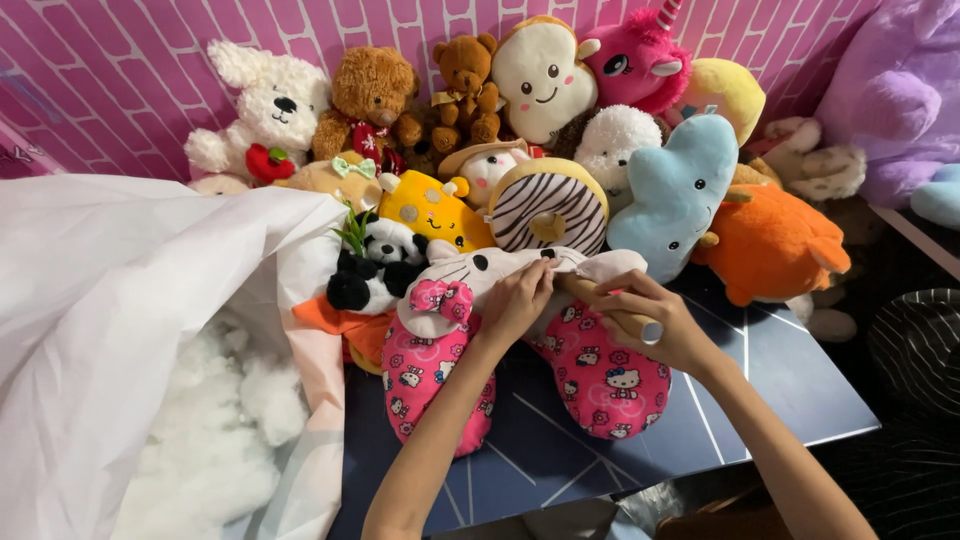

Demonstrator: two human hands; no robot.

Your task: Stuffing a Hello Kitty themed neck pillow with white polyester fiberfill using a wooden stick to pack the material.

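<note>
Left hand (515, 300) pinching cat pillow (520, 340) top edge; right hand (655, 320) gripping wooden stick (610, 312) – stick axis 10-to-4, tip under left fingers. Stuffing bag (120, 330) at 9.

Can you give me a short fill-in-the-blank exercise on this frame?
1. Both hands, left and right, rest on a cat-faced neck pillow whose patterned fabric is ____.
2. The right hand's grip is closed around a wooden ____.
3. The white bag at the left holds loose white ____.
4. Just behind the pillow sits a donut plush with ____ stripes.

Missing words: pink; stick; stuffing; brown-and-white
</note>
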